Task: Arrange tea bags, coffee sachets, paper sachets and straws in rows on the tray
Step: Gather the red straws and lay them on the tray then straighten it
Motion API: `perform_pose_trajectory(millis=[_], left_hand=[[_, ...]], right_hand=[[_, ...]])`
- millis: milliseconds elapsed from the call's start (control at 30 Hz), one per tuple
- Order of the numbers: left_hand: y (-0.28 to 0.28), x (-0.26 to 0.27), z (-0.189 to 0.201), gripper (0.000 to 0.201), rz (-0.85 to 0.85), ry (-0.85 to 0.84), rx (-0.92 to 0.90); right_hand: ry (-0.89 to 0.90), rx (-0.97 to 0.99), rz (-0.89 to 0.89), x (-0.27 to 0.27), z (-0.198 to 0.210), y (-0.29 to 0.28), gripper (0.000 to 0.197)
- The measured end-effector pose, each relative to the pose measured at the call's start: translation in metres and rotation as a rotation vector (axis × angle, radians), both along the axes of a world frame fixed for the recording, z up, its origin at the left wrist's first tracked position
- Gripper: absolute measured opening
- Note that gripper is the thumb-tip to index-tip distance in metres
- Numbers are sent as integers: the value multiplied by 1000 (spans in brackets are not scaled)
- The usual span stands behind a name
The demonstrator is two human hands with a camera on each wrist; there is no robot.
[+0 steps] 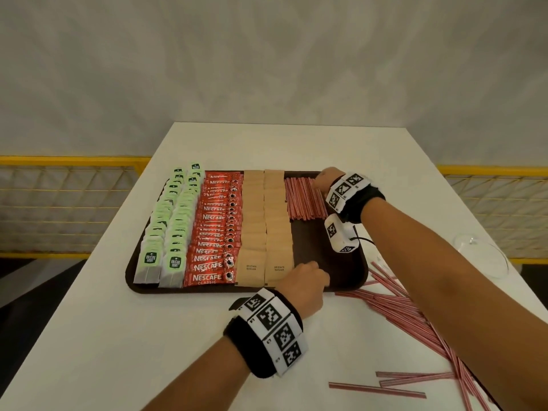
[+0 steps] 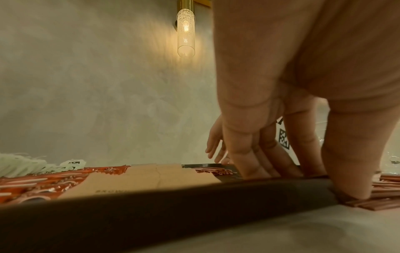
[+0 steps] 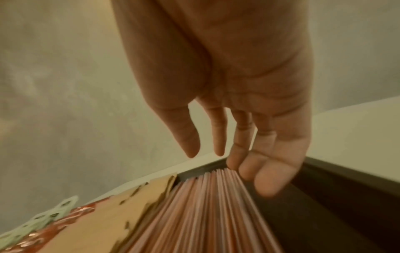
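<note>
A dark brown tray (image 1: 335, 253) holds two rows of green tea bags (image 1: 166, 229), a row of red coffee sachets (image 1: 213, 229), two rows of brown paper sachets (image 1: 267, 221) and a bundle of red-striped straws (image 1: 302, 200) at the back right. My right hand (image 1: 321, 180) is at the bundle's far right corner. Its straight fingers (image 3: 268, 181) touch the side of the straws (image 3: 205, 214) and hold nothing. My left hand (image 1: 305, 280) rests at the tray's near rim (image 2: 194, 196), with straight fingers (image 2: 255, 164) on the tray floor and the thumb outside the rim.
Many loose straws (image 1: 406, 310) lie scattered on the white table to the right of the tray, some near the front edge. A clear glass (image 1: 480, 256) lies at the table's right edge. Yellow mesh railings (image 1: 59, 203) run beyond both sides of the table.
</note>
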State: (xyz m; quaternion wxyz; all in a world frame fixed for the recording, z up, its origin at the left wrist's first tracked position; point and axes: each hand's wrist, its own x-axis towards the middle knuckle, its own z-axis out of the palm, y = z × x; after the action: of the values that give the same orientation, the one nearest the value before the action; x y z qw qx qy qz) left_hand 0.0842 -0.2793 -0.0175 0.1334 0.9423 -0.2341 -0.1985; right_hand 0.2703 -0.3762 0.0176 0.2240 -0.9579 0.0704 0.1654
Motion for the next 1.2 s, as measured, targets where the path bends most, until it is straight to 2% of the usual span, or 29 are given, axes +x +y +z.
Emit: perform_pose_trajectory(millis=[67, 167, 233, 300, 400, 533, 633, 733, 833, 900, 1000, 1100, 1200], left_hand=[[0, 0, 0, 35, 5, 2, 2], [-1, 0, 0, 36, 8, 5, -2], [-2, 0, 0, 35, 10, 5, 1], [-3, 0, -1, 35, 18, 13, 5], [-2, 0, -1, 36, 26, 17, 5], [-2, 1, -2, 36, 45, 36, -23], [-2, 3, -2, 35, 44, 61, -31], [0, 0, 3, 36, 53, 65, -59], [1, -9, 13, 41, 82, -30, -175], [-3, -19, 20, 48, 35, -50, -269], [-20, -38, 27, 74, -129, 46, -303], [-41, -52, 23, 102, -273, 105, -142], [-53, -59, 14, 121, -336, 129, 91]], right_hand=[[40, 31, 33, -8, 10, 7, 32], [203, 107, 170, -30, 18, 16, 25], [309, 92, 228, -43, 14, 21, 24], [332, 62, 252, -47, 9, 28, 24], [291, 48, 261, -46, 3, 31, 27], [246, 127, 244, -48, 4, 29, 26], [171, 236, 215, -54, 11, 19, 19], [66, 326, 241, -72, 38, 0, 20], [-80, 417, 262, -112, 78, -33, 20], [-144, 514, 220, -149, 95, -64, 17], [-155, 621, 102, -208, 97, -113, 12], [-53, 536, -28, -258, 71, -155, 11], [98, 307, -164, -295, 29, -190, 27]])
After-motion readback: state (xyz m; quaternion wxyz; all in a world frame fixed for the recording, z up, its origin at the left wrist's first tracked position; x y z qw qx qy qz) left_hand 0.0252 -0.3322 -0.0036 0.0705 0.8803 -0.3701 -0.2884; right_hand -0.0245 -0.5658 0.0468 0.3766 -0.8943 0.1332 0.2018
